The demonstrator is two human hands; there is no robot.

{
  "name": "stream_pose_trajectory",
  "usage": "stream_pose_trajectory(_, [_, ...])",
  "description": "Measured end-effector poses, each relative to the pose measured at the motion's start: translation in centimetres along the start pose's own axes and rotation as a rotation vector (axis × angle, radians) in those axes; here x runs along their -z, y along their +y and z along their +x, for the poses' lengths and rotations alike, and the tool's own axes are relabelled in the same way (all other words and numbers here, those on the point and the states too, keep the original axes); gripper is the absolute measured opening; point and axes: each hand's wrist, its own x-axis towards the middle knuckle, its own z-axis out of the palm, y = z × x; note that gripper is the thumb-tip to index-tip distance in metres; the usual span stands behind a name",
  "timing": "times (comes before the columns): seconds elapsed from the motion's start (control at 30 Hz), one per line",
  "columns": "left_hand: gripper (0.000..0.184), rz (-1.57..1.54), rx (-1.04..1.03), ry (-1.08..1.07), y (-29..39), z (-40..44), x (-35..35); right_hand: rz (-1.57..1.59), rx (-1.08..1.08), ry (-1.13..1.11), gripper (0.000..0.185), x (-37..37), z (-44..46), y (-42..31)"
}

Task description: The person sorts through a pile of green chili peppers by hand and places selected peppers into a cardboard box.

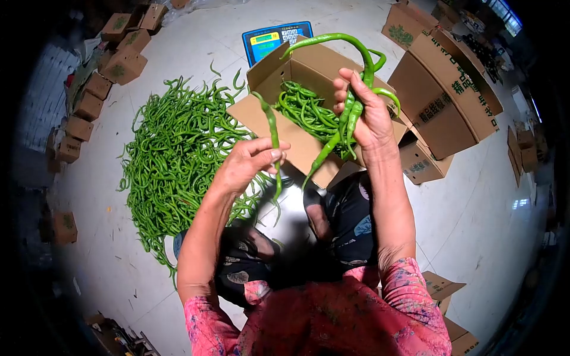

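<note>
Between the thumb and fingers of my left hand (246, 165) is a single long green pepper (273, 127), held upright. My right hand (369, 113) is closed around several green peppers (350, 121), their curved ends sticking out above and below the fist. Behind and below that hand stands an open cardboard box (323, 56) with green peppers (303, 110) inside. A large heap of loose green peppers (172, 160) lies on the floor to the left of the box, beyond my left hand.
A blue scale display (276, 40) stands behind the box. Tall cardboard boxes (436, 95) are at the right, with a smaller box (423, 163) beside them. More cartons (124, 64) line the floor (101, 178) at the far left. Open cartons (442, 286) lie at the lower right.
</note>
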Motion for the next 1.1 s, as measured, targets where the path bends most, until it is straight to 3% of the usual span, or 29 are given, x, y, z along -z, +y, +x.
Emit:
stream_pose_trajectory(0.2, [0.039,-0.328,-0.006,-0.036,-0.1,0.2,1.6,-0.091,-0.061,-0.02,0.041,-1.6,-0.6,0.8])
stream_pose_trajectory(0.53, [0.049,-0.426,-0.068,-0.078,-0.4,1.0,1.8,-0.077,-0.037,-0.127,0.061,-2.5,-1.0,1.2])
stream_pose_trajectory(0.77, [0.049,-0.444,-0.104,-0.084,-0.3,1.0,2.0,-0.076,-0.012,-0.145,0.063,-2.3,-0.9,1.2])
stream_pose_trajectory(1.1, [0.034,-0.241,0.007,0.076,-1.8,3.2,1.7,-0.219,-0.119,-0.152,0.058,-3.7,-1.5,2.7])
